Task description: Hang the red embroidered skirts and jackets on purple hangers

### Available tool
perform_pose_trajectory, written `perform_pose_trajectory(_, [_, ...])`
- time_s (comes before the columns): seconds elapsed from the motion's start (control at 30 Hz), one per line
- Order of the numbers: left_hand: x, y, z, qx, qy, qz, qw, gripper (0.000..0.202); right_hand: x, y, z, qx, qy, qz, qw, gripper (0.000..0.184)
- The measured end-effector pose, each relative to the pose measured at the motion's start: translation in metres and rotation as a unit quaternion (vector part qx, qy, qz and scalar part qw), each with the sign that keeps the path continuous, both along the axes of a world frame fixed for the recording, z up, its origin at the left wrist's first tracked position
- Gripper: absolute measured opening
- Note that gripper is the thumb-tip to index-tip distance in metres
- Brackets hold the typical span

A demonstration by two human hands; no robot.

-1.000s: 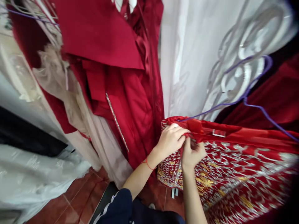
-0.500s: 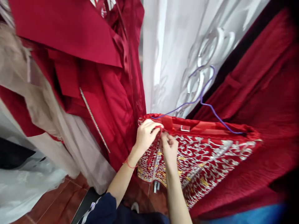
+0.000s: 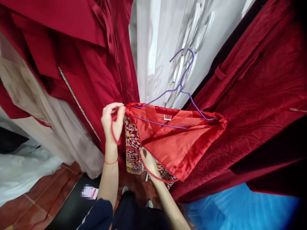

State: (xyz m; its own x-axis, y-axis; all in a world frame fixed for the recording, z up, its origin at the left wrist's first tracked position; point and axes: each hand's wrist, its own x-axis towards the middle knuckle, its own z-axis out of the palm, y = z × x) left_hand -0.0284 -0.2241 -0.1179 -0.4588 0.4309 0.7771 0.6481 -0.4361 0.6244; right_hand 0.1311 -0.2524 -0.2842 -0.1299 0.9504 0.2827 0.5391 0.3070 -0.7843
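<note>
A red garment (image 3: 182, 150) with a shiny satin lining and silver and gold embroidery (image 3: 132, 148) hangs on a purple wire hanger (image 3: 180, 84). Its top edge gapes, with the front folded down so that the lining shows. At the left top corner, my left hand (image 3: 112, 123) is closed in a pinch on a thin red cord (image 3: 113, 132), which loops below the thumb. Lower, in front of the embroidery, my right hand (image 3: 150, 163) pinches the cord too; from there it curves toward the lowered edge. My right fingertips are partly hidden.
Dark red garments (image 3: 79, 60) hang at the left, one with a glittering trim. White doors (image 3: 160, 41) with looped handles stand behind the hanger. More red cloth (image 3: 259, 95) hangs at the right, above blue fabric (image 3: 242, 207). Reddish tiles (image 3: 31, 195) cover the floor.
My hands have moved apart, the left one outward to the garment's corner, the right one lower. The front edge has come down and the lining shows. The view has shifted.
</note>
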Motion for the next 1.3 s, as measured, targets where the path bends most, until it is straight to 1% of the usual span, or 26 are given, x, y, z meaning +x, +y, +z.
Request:
perform_pose_trajectory(0.03, [0.009, -0.002, -0.009, -0.027, 0.019, -0.011, 0.999, 0.049, 0.01, -0.003, 0.008, -0.01, -0.019, 0.028, 0.999, 0.037])
perform_pose_trajectory(0.07, [0.018, 0.0, -0.019, -0.052, 0.033, -0.014, 0.998, 0.072, 0.023, -0.007, 0.018, -0.024, -0.047, 0.056, 0.997, 0.035])
perform_pose_trajectory(0.1, [0.028, 0.004, -0.029, -0.075, 0.04, -0.011, 0.996, 0.091, 0.037, -0.013, 0.03, -0.04, -0.083, 0.09, 0.992, 0.033])
perform_pose_trajectory(0.13, [0.035, 0.012, -0.04, -0.09, 0.039, 0.001, 0.995, 0.104, 0.053, -0.019, 0.042, -0.054, -0.121, 0.122, 0.984, 0.032])
perform_pose_trajectory(0.17, [0.041, 0.021, -0.049, -0.097, 0.027, 0.015, 0.995, 0.109, 0.069, -0.026, 0.055, -0.052, -0.135, 0.147, 0.978, 0.03])
perform_pose_trajectory(0.2, [0.043, 0.033, -0.056, -0.095, 0.004, 0.024, 0.995, 0.106, 0.086, -0.032, 0.069, -0.039, -0.123, 0.189, 0.973, 0.029])
perform_pose_trajectory(0.23, [0.042, 0.046, -0.061, -0.087, -0.03, 0.022, 0.996, 0.095, 0.101, -0.036, 0.082, -0.017, -0.089, 0.229, 0.969, 0.028])
perform_pose_trajectory(0.27, [0.037, 0.059, -0.063, -0.077, -0.071, 0.01, 0.994, 0.077, 0.116, -0.036, 0.094, 0.025, -0.042, 0.227, 0.973, 0.027])
perform_pose_trajectory(0.3, [0.031, 0.072, -0.063, -0.068, -0.116, -0.009, 0.991, 0.059, 0.129, -0.033, 0.104, 0.096, 0.008, 0.139, 0.986, 0.025])
perform_pose_trajectory(0.33, [0.024, 0.083, -0.061, -0.061, -0.155, -0.028, 0.986, 0.045, 0.141, -0.027, 0.113, 0.179, 0.046, 0.012, 0.983, 0.024])
perform_pose_trajectory(0.37, [0.016, 0.093, -0.058, -0.057, -0.174, -0.038, 0.982, 0.038, 0.152, -0.018, 0.118, 0.258, 0.068, -0.131, 0.955, 0.023])
perform_pose_trajectory(0.4, [0.008, 0.101, -0.054, -0.053, -0.185, -0.044, 0.98, 0.035, 0.163, -0.006, 0.122, 0.32, 0.077, -0.259, 0.908, 0.024])
perform_pose_trajectory(0.43, [0.001, 0.107, -0.05, -0.045, -0.192, -0.048, 0.979, 0.033, 0.172, 0.006, 0.125, 0.359, 0.079, -0.34, 0.866, 0.026])
perform_pose_trajectory(0.47, [-0.004, 0.111, -0.046, -0.033, -0.195, -0.052, 0.979, 0.033, 0.18, 0.017, 0.126, 0.381, 0.077, -0.374, 0.842, 0.031])
perform_pose_trajectory(0.5, [-0.009, 0.113, -0.043, -0.019, -0.205, -0.056, 0.977, 0.033, 0.186, 0.027, 0.126, 0.386, 0.071, -0.38, 0.838, 0.038])
perform_pose_trajectory(0.6, [-0.014, 0.108, -0.037, 0.009, -0.237, -0.065, 0.969, 0.032, 0.191, 0.047, 0.126, 0.354, 0.034, -0.363, 0.861, 0.068])
perform_pose_trajectory(0.63, [-0.015, 0.104, -0.036, 0.007, -0.243, -0.068, 0.968, 0.031, 0.189, 0.05, 0.126, 0.336, 0.028, -0.368, 0.867, 0.067])
perform_pose_trajectory(0.73, [-0.021, 0.094, -0.034, -0.012, -0.252, -0.094, 0.963, 0.029, 0.187, 0.058, 0.123, 0.29, 0.045, -0.37, 0.881, 0.038])
perform_pose_trajectory(0.77, [-0.023, 0.091, -0.033, -0.024, -0.257, -0.109, 0.96, 0.028, 0.19, 0.059, 0.122, 0.279, 0.05, -0.363, 0.888, 0.033])
perform_pose_trajectory(0.9, [-0.034, 0.09, -0.024, -0.117, -0.282, -0.183, 0.934, 0.028, 0.217, 0.062, 0.121, 0.234, 0.06, -0.298, 0.924, 0.032])
perform_pose_trajectory(0.97, [-0.037, 0.093, -0.02, -0.174, -0.286, -0.214, 0.918, 0.029, 0.234, 0.063, 0.125, 0.199, 0.092, -0.245, 0.944, 0.029])
perform_pose_trajectory(1.03, [-0.036, 0.097, -0.019, -0.219, -0.28, -0.233, 0.905, 0.027, 0.248, 0.068, 0.129, 0.158, 0.13, -0.222, 0.953, 0.029])
perform_pose_trajectory(1.1, [-0.03, 0.099, -0.024, -0.256, -0.268, -0.244, 0.896, 0.022, 0.257, 0.078, 0.128, 0.102, 0.161, -0.217, 0.958, 0.032])
perform_pose_trajectory(1.17, [-0.021, 0.099, -0.035, -0.288, -0.252, -0.247, 0.89, 0.019, 0.262, 0.086, 0.12, 0.038, 0.176, -0.207, 0.962, 0.033])
perform_pose_trajectory(1.23, [-0.011, 0.093, -0.053, -0.31, -0.233, -0.238, 0.89, 0.019, 0.259, 0.087, 0.104, 0.007, 0.176, -0.203, 0.963, 0.034])
perform_pose_trajectory(1.3, [-0.003, 0.079, -0.078, -0.321, -0.214, -0.212, 0.898, 0.023, 0.25, 0.078, 0.082, 0.015, 0.176, -0.214, 0.961, 0.037])
